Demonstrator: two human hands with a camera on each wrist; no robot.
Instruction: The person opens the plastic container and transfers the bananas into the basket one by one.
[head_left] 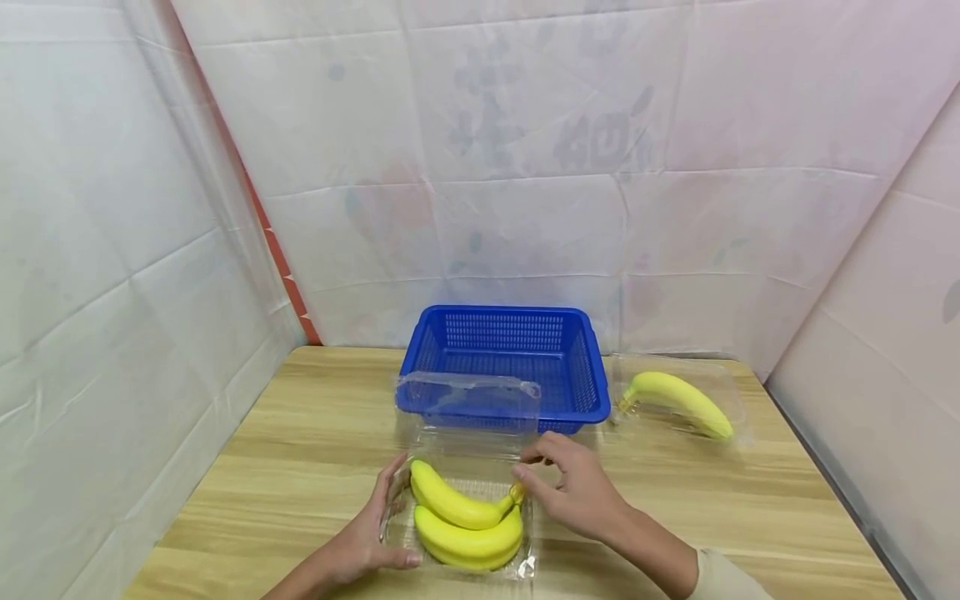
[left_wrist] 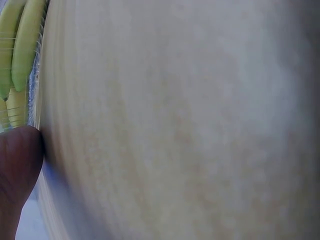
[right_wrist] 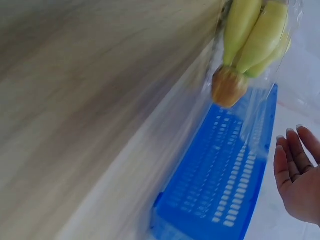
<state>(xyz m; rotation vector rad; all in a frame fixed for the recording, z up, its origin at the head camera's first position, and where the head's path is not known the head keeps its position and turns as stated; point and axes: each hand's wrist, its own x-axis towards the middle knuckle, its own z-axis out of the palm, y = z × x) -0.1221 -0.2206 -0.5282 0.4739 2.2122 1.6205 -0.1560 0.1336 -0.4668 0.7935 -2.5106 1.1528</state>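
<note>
A clear plastic clamshell box [head_left: 528, 542] lies with its lid raised at the front of the table, yellow bananas [head_left: 468, 546] inside it. Their brownish stem end [right_wrist: 228, 87] points to the right side of the box. My left hand [head_left: 367, 525] holds the box's left side, thumb at the near corner and fingers along the wall; its thumb also shows beside the box in the left wrist view. My right hand [head_left: 573, 487] is at the right side, with thumb and forefinger close to the stem. Its fingers look loosely extended in the right wrist view.
Behind the box stands a blue plastic basket [head_left: 510, 421], partly overlapped by the raised lid [head_left: 468, 400]. A single banana [head_left: 678, 400] in another clear package [head_left: 731, 383] lies at the back right. White sheets [head_left: 525, 233] enclose the wooden table [head_left: 300, 442] at the back and sides.
</note>
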